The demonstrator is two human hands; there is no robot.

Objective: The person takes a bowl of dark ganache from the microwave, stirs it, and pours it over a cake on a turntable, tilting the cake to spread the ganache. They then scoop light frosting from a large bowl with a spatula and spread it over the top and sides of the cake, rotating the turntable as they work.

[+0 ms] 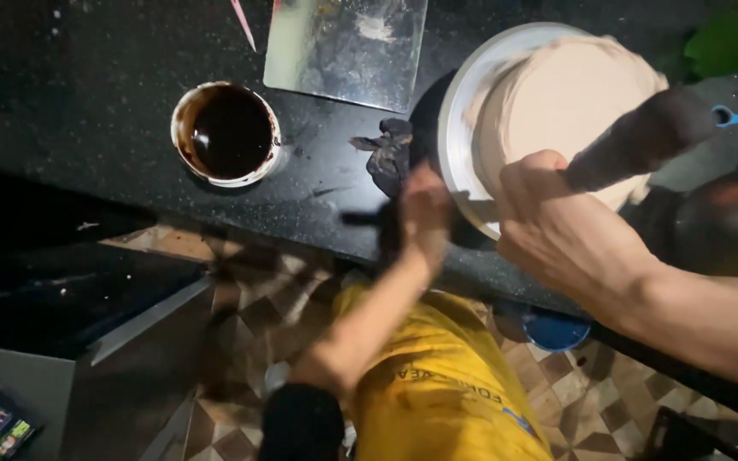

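Frosting a cake, hands right up on it.

Right hand [557, 222] is fisted round a dark piping bag [642, 137] slanting up-right over the cream cake [557, 102]; blurry left hand [424, 209] sits at the turntable rim [459, 128], grip unclear.

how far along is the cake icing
Done: the cake on its turntable is covered in pale cream. In hand: the right hand holds a dark scraper against its side; the left hand is at the turntable edge, blurred. Left: the bowl of chocolate looks unused on the cake.
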